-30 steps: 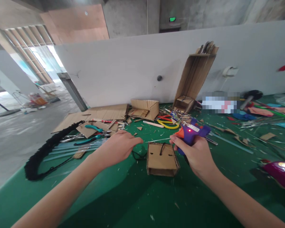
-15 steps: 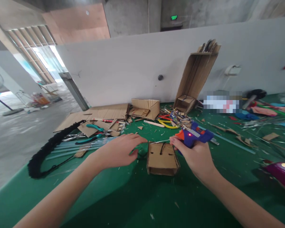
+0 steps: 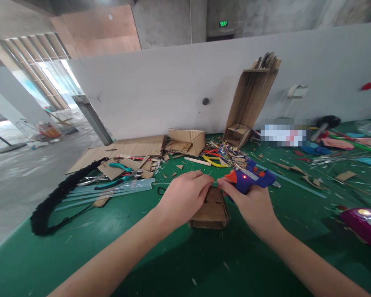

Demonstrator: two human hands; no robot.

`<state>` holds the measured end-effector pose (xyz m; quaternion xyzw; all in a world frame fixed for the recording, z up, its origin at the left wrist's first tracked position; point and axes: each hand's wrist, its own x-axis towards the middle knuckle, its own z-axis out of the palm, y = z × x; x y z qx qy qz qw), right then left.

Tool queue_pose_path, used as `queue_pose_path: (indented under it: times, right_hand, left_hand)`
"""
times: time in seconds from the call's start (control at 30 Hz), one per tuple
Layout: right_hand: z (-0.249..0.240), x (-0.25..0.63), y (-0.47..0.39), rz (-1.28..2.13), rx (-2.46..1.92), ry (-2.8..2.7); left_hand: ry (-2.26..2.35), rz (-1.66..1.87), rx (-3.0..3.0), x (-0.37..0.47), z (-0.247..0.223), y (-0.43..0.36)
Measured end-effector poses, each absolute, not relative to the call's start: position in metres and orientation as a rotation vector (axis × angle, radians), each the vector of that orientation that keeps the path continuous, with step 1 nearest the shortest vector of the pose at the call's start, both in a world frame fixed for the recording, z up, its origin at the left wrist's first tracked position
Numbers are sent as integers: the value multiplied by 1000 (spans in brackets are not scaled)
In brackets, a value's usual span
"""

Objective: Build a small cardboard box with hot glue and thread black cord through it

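Note:
A blue glue gun (image 3: pixel 250 177) with an orange front and a lit red light is held in my right hand (image 3: pixel 254 206). The thumb and forefinger of that hand pinch beside its tip, at a thin pale strand. My left hand (image 3: pixel 185 198) reaches over a small open cardboard box (image 3: pixel 212 212), its fingertips pressed together on the same thin strand. The strand (image 3: pixel 167 183) also sticks out to the left of the hand. The box lies on the green table (image 3: pixel 160 264), and my left hand hides part of its top.
Teal-handled pliers (image 3: pixel 113 182), clear glue sticks (image 3: pixel 123 192) and a black fuzzy strip (image 3: pixel 57 194) lie left. Behind are yellow-handled pliers (image 3: pixel 214 161), cardboard scraps and a tall cardboard piece (image 3: pixel 252 99). A magenta device (image 3: pixel 360 222) sits right.
My left hand has moved right, over the box, and its fingers have closed at the strand. My right hand still holds the glue gun. The whole view has shifted slightly.

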<state>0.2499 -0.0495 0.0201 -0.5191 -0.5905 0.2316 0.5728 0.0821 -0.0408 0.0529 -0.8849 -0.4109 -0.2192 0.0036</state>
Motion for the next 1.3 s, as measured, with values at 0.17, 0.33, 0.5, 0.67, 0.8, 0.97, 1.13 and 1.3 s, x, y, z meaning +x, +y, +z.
queue_pose_path:
  times: [0.17,0.33,0.5,0.67,0.8,0.97,1.13,1.3]
  right_hand:
    - [16,250,-48,785,-1145,-1314]
    - [12,254,-46,1038,-1002,-1122]
    - [12,262,-41,1121,-1005,-1163]
    - [13,264,-38,1141,-1048,-1314]
    - [12,262,-39,1134,-1107,-1355]
    - [11,263,-39,1062,-1198,-1381]
    - [12,267,-39,987,-1241,-1485]
    - [12,268,-42,1018,-1229,-1510]
  left_hand:
    - [-1287,-913,-2719,63,47,-40]
    - [-1352,-1156,-2682,49,46,-27]
    - [-1505,-1215,-2681,40,47,-16]
    - [-1628,-1154,-2693,33,49,-10]
    - [-1644,-1136,-2730,31,50,-8]
    - [-1615,-1137,-2728,32,51,-10]
    - [-1569,-1151,-2722,32,53,-12]
    - [-1548,-1161,-2709,34,57,-16]
